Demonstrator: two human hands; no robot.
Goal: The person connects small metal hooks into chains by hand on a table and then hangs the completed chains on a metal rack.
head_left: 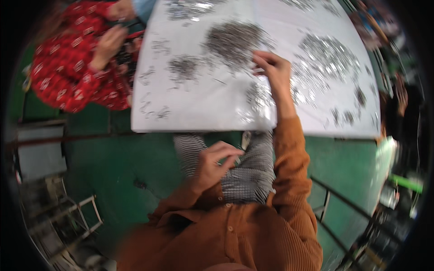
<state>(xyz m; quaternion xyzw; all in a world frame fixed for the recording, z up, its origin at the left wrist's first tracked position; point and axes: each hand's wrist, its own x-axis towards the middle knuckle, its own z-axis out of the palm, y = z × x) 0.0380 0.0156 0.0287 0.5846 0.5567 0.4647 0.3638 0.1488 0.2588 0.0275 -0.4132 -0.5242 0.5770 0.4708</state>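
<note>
Above my lap, my left hand is closed, its fingers curled and the thumb close to the fingertips. Whatever it may hold is too small to make out. My right hand reaches over the white tabletop, fingertips drawn together at the right edge of a pile of thin dark metal pieces. Blur hides what is between those fingers. A smaller dark heap lies left of the big pile. Shiny silver metal pieces spread out to the right, and more glossy pieces lie below my right wrist.
On the left a person in a red patterned sleeve works at the table's edge. Another person's hand shows at the far right. Small clusters dot the tabletop's right side. Metal frames stand on the green floor.
</note>
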